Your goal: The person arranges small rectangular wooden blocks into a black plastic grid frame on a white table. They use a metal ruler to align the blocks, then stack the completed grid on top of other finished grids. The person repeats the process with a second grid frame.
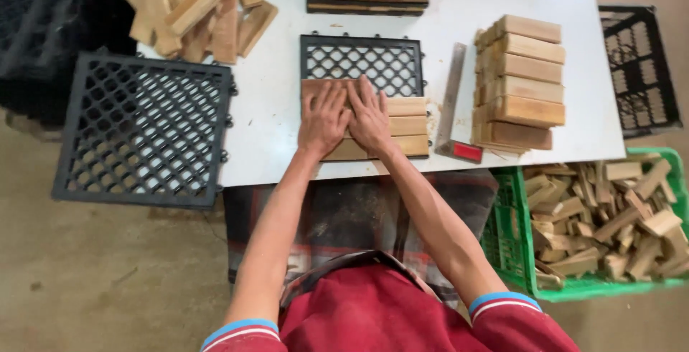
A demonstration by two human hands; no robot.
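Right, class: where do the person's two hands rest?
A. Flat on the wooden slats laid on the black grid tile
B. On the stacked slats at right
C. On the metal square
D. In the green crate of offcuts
A: the left hand and right hand lie flat, side by side, on the wooden slats laid over the black grid tile.

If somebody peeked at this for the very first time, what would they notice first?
Probably the two hands pressed flat side by side, left hand and right hand, on wooden slats laid across a black plastic grid tile in the middle of the white table. Next, the neat stack of wooden blocks to the right, and the green crate heaped with wood offcuts at lower right.
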